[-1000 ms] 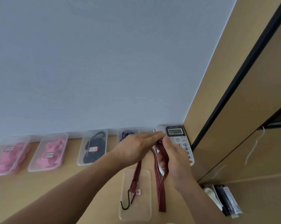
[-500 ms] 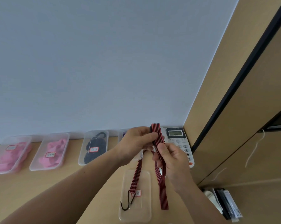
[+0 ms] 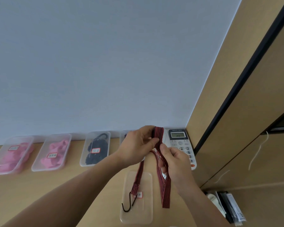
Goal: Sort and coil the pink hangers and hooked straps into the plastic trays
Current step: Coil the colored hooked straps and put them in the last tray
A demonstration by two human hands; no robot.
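Note:
I hold a red-and-black striped hooked strap (image 3: 164,185) up over the desk. My left hand (image 3: 138,145) grips its folded top loop between thumb and fingers. My right hand (image 3: 174,163) pinches the strands just below that loop. One end hangs down to a black hook (image 3: 129,205) over an empty clear tray (image 3: 147,213) with a small label. A doubled length hangs to the right of that tray. Two trays of pink hangers (image 3: 12,155) (image 3: 53,154) sit at the far left by the wall.
A tray of black coiled straps (image 3: 97,149) stands by the wall, and another tray (image 3: 125,136) is mostly hidden behind my left hand. A white desk phone (image 3: 180,145) sits in the corner. A wooden cabinet (image 3: 244,145) closes the right side.
Both hands have lifted the strap's folded top higher. My left hand, flat over it a second ago, now grips the loop, and my right hand has slid down the strands.

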